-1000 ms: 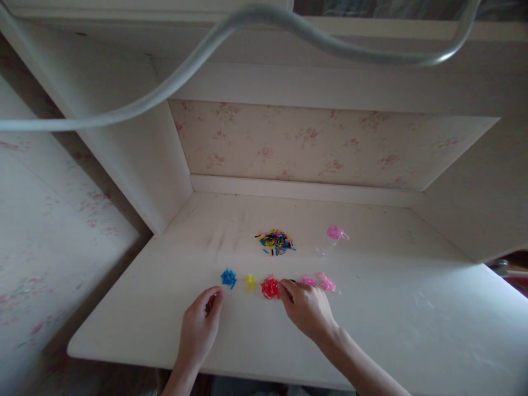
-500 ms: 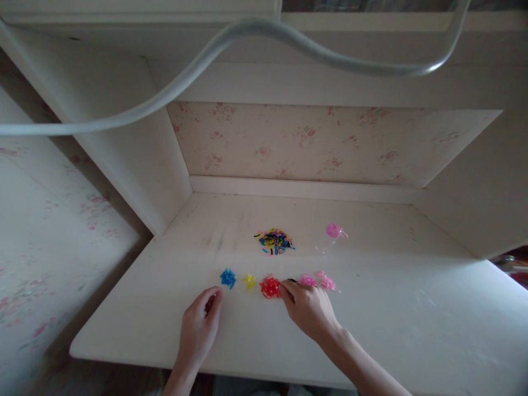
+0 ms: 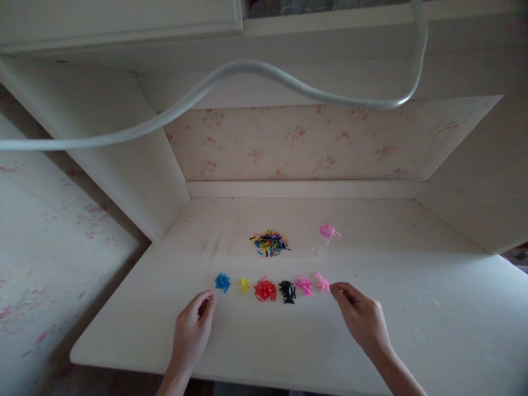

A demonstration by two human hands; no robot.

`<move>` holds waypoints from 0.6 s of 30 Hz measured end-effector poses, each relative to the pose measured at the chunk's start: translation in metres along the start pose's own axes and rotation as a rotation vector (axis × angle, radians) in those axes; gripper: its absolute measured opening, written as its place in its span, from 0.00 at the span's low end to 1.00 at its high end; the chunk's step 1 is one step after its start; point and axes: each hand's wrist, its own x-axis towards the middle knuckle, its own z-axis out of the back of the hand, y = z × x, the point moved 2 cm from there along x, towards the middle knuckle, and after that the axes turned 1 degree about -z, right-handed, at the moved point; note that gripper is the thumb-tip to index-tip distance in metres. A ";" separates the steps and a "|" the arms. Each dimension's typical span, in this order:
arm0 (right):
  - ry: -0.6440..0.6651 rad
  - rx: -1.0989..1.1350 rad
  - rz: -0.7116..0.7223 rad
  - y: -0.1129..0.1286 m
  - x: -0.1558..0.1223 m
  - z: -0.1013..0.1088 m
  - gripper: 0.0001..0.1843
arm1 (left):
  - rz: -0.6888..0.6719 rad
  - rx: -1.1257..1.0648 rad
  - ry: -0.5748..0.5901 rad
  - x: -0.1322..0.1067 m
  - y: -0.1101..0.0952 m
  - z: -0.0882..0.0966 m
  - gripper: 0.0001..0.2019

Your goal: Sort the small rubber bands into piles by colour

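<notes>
A white desk (image 3: 289, 341) filled the lower view, its front left corner rounded. A white cabinet (image 3: 115, 25) hung above it, and a flowered back panel (image 3: 289, 144) rose behind the surface's far edge. Across the upper view ran a pale cord (image 3: 256, 67), bending in a wave and covering parts of the cabinet's underside and the left side panel (image 3: 115, 159); the things on the surface lay in view below it.

The left hand (image 3: 192, 324) was over the left part of the surface, toward the front edge, thumb and forefinger drawn together just short of the blue pile. The right hand (image 3: 365, 316) was farther right, its fingertips narrowed together at the right side of the light pink pile. Whether either hand held a piece could not be told.

The mixed pile (image 3: 271, 242) of many-coloured bits lay near the middle of the surface, nearer the back edge than the sorted row. In that row, roughly parallel to the front edge, lay the red pile (image 3: 265, 290), with the black pile (image 3: 287, 292) just to its right. Beyond that were the darker pink pile (image 3: 304, 285) and the light pink pile (image 3: 320, 281), close together. The blue pile (image 3: 222, 282) marked the row's left end, and the small yellow pile (image 3: 243, 285) sat between blue and red. A pink lid (image 3: 327, 230) stood apart, to the right of the mixed pile.
</notes>
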 end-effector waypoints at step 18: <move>-0.034 0.081 -0.166 -0.039 0.020 0.025 0.24 | -0.332 0.256 0.202 0.040 -0.101 -0.036 0.14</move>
